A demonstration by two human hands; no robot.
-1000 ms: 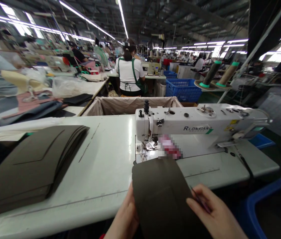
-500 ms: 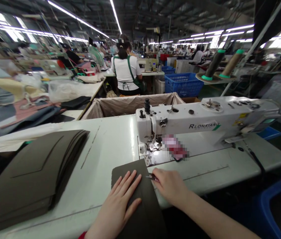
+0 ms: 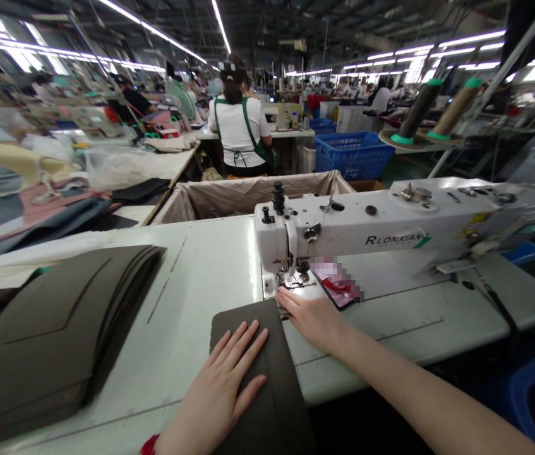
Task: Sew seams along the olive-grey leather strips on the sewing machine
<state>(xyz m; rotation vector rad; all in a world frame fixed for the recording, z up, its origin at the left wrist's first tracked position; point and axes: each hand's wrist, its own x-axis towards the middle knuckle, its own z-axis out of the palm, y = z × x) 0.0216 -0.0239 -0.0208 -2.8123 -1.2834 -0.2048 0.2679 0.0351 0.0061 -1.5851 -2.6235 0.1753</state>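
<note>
My left hand lies flat with spread fingers on a dark olive fabric panel, which overhangs the table's front edge. My right hand reaches to the needle area of the white sewing machine. Its fingers are bunched together, pointing left, just below the presser foot and beyond the panel's far corner. What they hold, if anything, is hidden; the snips seen earlier cannot be made out. A phone-like pink and red object, partly blurred out, lies on the machine bed right of the needle.
A thick stack of olive panels lies on the table at left. Behind the table stands a cloth-lined bin. Two thread cones rise at right. A co-worker sits ahead near a blue crate.
My right hand has moved up and left from the panel's right edge to the needle area. The small snips it held are out of sight. My left hand stays on the panel.
</note>
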